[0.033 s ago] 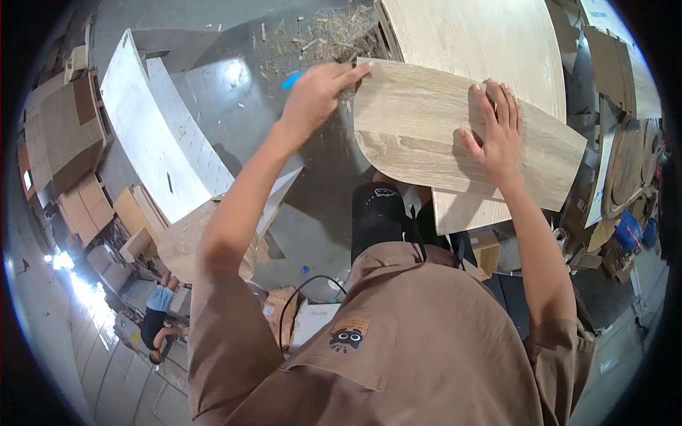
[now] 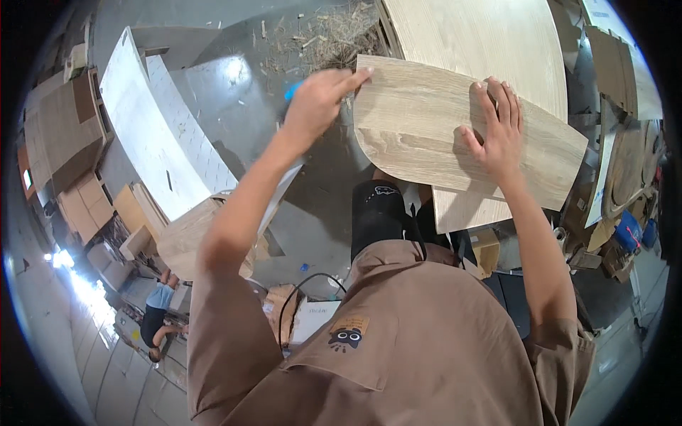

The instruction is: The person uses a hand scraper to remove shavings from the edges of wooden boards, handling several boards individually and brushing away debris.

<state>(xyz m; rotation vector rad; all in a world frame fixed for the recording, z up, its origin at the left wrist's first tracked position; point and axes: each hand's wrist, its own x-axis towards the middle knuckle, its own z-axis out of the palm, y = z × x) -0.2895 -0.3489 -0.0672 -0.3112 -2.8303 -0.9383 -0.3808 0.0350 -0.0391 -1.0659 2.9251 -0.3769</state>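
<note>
A wood-grain board (image 2: 419,135) with one rounded corner lies across a larger pale panel (image 2: 483,35) and overhangs it on the left. My left hand (image 2: 315,106) is at the board's far left corner, with a finger stretched against the edge. Its other fingers are curled round a small blue tool (image 2: 292,91), of which only a blue end sticks out; its kind is hidden. My right hand (image 2: 497,135) rests flat on the board's right half, fingers spread, holding nothing.
Wood shavings (image 2: 344,42) lie heaped on the floor beyond the board. White curved panels (image 2: 153,128) stand at the left. Cardboard boxes (image 2: 85,206) are stacked farther left. A person (image 2: 158,316) is at the lower left. A blue container (image 2: 628,228) sits at the right.
My left hand has shifted very slightly nearer, and the blue end has dropped with it. My right hand keeps its place on the board.
</note>
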